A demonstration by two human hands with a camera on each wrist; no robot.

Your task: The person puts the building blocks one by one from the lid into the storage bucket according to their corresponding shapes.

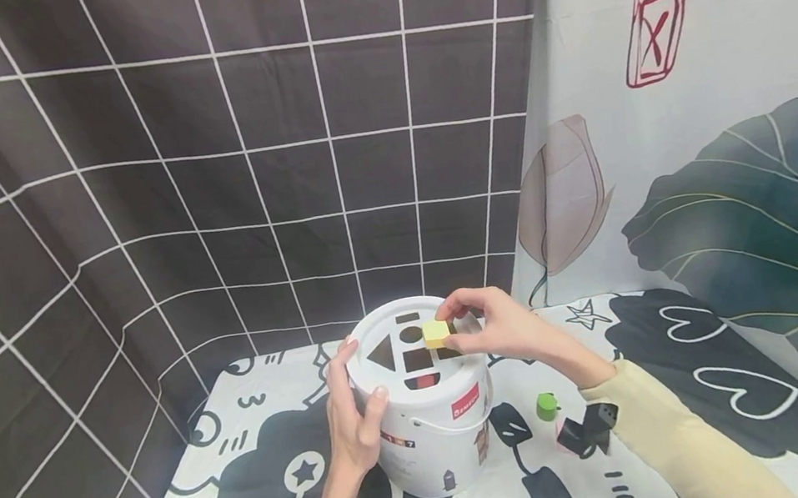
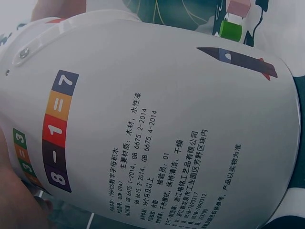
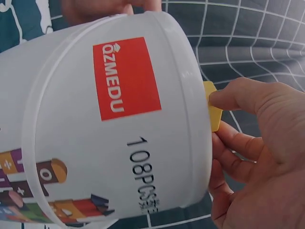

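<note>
A white bucket (image 1: 433, 446) stands upright, its white lid (image 1: 380, 394) cut with holes of several shapes: a triangle, a circle, squares and rectangles. My left hand (image 1: 352, 419) holds the bucket's left side at the lid, thumb at the front and fingers along the rim. Between thumb and fingers of my right hand (image 1: 503, 326) is a yellow block (image 1: 435, 334), pinched close over the square holes. In the right wrist view the yellow block (image 3: 215, 117) shows at the lid's edge. Something red (image 1: 426, 381) shows in the front hole.
Right of the bucket lies a green block (image 1: 547, 406), and beyond it in the left wrist view a pink block (image 2: 238, 8). A patterned black-and-white cloth (image 1: 249, 487) covers the surface. Dark grid curtain (image 1: 284, 180) hangs behind, a leaf-print curtain (image 1: 758, 218) at right.
</note>
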